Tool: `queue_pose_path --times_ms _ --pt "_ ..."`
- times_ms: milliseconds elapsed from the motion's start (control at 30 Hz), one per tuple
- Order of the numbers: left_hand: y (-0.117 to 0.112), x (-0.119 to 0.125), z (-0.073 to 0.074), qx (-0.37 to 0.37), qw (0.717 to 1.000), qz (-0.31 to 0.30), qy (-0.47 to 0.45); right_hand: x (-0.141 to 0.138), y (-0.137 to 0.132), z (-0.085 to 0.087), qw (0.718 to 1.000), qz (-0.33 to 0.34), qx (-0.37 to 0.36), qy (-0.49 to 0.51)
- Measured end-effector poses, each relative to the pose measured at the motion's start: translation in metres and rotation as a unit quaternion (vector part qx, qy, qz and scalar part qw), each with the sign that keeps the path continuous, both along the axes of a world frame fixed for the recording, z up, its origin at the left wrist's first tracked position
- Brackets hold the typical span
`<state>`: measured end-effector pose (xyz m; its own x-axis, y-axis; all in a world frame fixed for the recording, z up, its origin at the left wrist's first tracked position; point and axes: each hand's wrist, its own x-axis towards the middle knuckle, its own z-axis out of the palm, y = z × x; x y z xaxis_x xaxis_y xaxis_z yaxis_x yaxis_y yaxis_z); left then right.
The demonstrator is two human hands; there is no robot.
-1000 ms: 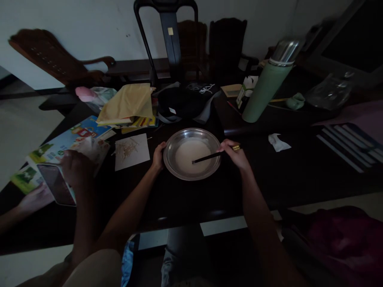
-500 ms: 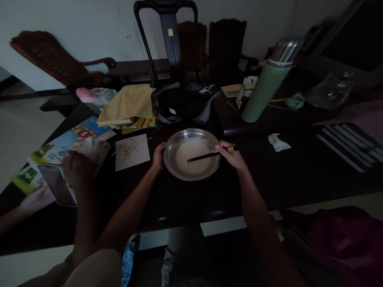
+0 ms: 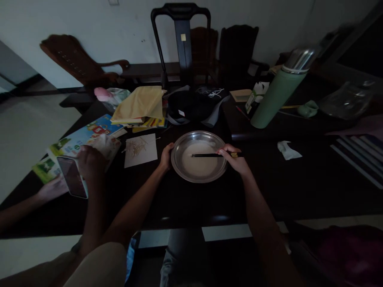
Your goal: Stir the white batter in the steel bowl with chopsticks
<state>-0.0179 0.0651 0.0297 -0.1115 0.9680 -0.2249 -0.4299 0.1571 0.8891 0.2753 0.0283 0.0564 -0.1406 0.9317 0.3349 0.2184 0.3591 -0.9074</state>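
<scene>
A round metal plate (image 3: 180, 140) holding a pale, whitish batter (image 3: 201, 165) sits on the dark table straight ahead of me. My left hand (image 3: 166, 156) grips the plate's left rim, fingers curled over the edge. My right hand (image 3: 235, 158) is closed on a pair of dark chopsticks (image 3: 206, 155) at the plate's right rim. The chopsticks lie nearly level, their tips over the batter near the plate's middle.
Another person's hands (image 3: 89, 161) hold a phone (image 3: 72, 181) at the left, over picture books (image 3: 83, 137). A white sheet with small sticks (image 3: 140, 149) lies beside the plate. A green thermos (image 3: 279, 93), a crumpled tissue (image 3: 286, 150), a yellow cloth (image 3: 140, 103) and chairs stand behind.
The chopsticks have swung from a downward slant to nearly level, tips moving across the batter. The view has shifted slightly, so everything sits a little to the right.
</scene>
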Motion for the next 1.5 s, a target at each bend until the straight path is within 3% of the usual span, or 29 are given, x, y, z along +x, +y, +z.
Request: queue_pose_path --times_ms 167,267,400,633,833,933,1067,1300,1500 --pt "0.000 0.000 0.000 -0.001 1.000 0.000 -0.008 0.025 -0.002 0.001 0.992 -0.121 0.000 0.046" --pt "0.000 0.000 0.000 0.001 1.000 -0.001 -0.008 0.024 -0.005 0.004 0.995 -0.087 -0.011 0.054" --pt "0.000 -0.002 -0.002 0.003 1.000 -0.004 -0.002 0.004 -0.002 0.003 1.000 -0.017 0.008 -0.005" --pt "0.000 -0.001 -0.001 0.004 1.000 -0.003 0.010 0.024 0.000 0.002 0.990 -0.127 -0.009 0.065" --pt "0.000 -0.001 0.002 -0.003 1.000 -0.003 0.012 0.003 -0.001 0.003 0.999 -0.012 0.020 -0.023" --pt "-0.001 0.000 0.003 -0.002 1.000 -0.005 0.016 0.007 0.003 0.001 0.997 -0.062 0.035 -0.015" --pt "-0.002 0.000 0.005 0.003 1.000 -0.004 0.022 0.025 0.000 0.002 0.988 -0.135 -0.001 0.077" --pt "-0.001 -0.002 0.002 0.010 1.000 -0.009 0.025 0.000 0.000 0.002 1.000 0.013 0.023 -0.006" --pt "-0.001 0.000 0.003 0.000 1.000 -0.009 0.016 0.024 0.001 0.003 0.993 -0.114 0.007 0.043"
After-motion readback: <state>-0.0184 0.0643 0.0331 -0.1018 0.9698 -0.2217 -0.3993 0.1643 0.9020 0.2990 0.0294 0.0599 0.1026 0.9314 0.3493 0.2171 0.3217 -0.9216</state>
